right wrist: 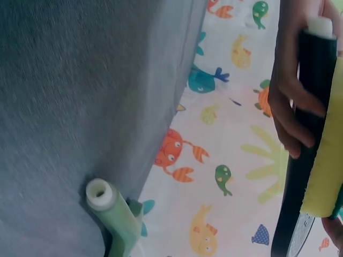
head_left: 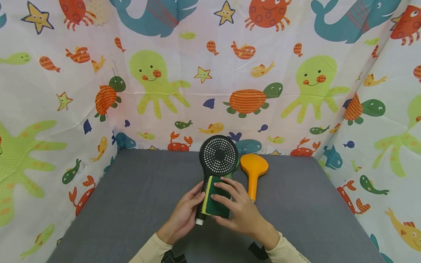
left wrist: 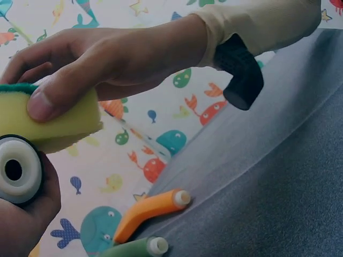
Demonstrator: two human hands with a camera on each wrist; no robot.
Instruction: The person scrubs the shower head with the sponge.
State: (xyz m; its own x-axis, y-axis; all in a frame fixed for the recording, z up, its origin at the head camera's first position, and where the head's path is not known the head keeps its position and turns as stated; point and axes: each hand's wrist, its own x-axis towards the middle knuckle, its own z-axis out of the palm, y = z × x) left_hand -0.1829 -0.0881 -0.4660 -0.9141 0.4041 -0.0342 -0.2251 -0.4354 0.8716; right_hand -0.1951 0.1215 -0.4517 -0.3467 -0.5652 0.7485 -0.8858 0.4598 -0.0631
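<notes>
A black shower head point(head_left: 218, 155) with a round perforated face is held up over the grey table, its white-tipped handle pointing down. My left hand point(head_left: 185, 213) grips that handle, fingers curled around it in the right wrist view. With its fingers and thumb, my right hand point(head_left: 241, 208) holds a yellow sponge with a green scouring side point(head_left: 217, 197). The sponge's yellow side lies along the black handle point(right wrist: 316, 80). The left wrist view shows the right thumb on the sponge's yellow edge point(left wrist: 69, 115), just above the handle's hollow white end point(left wrist: 20, 168).
An orange shower head point(head_left: 254, 166) lies on the grey table point(head_left: 148, 182) right of the hands. A green shower head point(right wrist: 120, 219) lies beside it, mostly hidden behind the black one in the head view. A sea-animal patterned curtain point(head_left: 204, 98) stands around the back and sides.
</notes>
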